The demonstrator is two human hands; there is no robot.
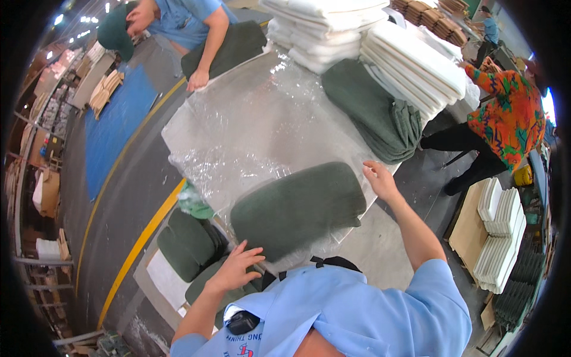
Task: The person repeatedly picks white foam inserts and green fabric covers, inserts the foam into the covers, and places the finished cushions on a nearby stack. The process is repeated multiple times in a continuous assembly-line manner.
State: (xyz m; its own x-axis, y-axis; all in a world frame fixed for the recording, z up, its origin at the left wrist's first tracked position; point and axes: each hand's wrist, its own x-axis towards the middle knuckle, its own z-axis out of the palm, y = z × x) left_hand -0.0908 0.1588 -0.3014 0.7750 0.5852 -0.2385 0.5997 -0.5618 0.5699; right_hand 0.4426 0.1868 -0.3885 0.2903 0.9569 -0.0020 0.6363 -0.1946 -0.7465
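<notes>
1. Here's the pale tabletop (238, 110), crossing the middle of the view, glossy with clear plastic film (205, 169).
2. All around, a busy workshop: dark floor (134, 205), yellow lines, a blue sheet (119, 128) off to the left.
3. Centre of play, the dark green pad (300, 208), lying flat by the tabletop's near edge.
4. Left hand (241, 266), open, fingers spread at the pad's near left corner; contact, can't tell.
5. Right hand (380, 178), fingers bent, just beside the pad's far right end; whether it pinches any film, can't tell.
6. White stacks (333, 27) crowd the far right edge, folded green pads (375, 113) beside them.
7. At the far left corner, a co-worker's hand (198, 79) meets another green pad (235, 47).
8. Over on the left-hand side, a brown carton (50, 193), contents too small to read.
</notes>
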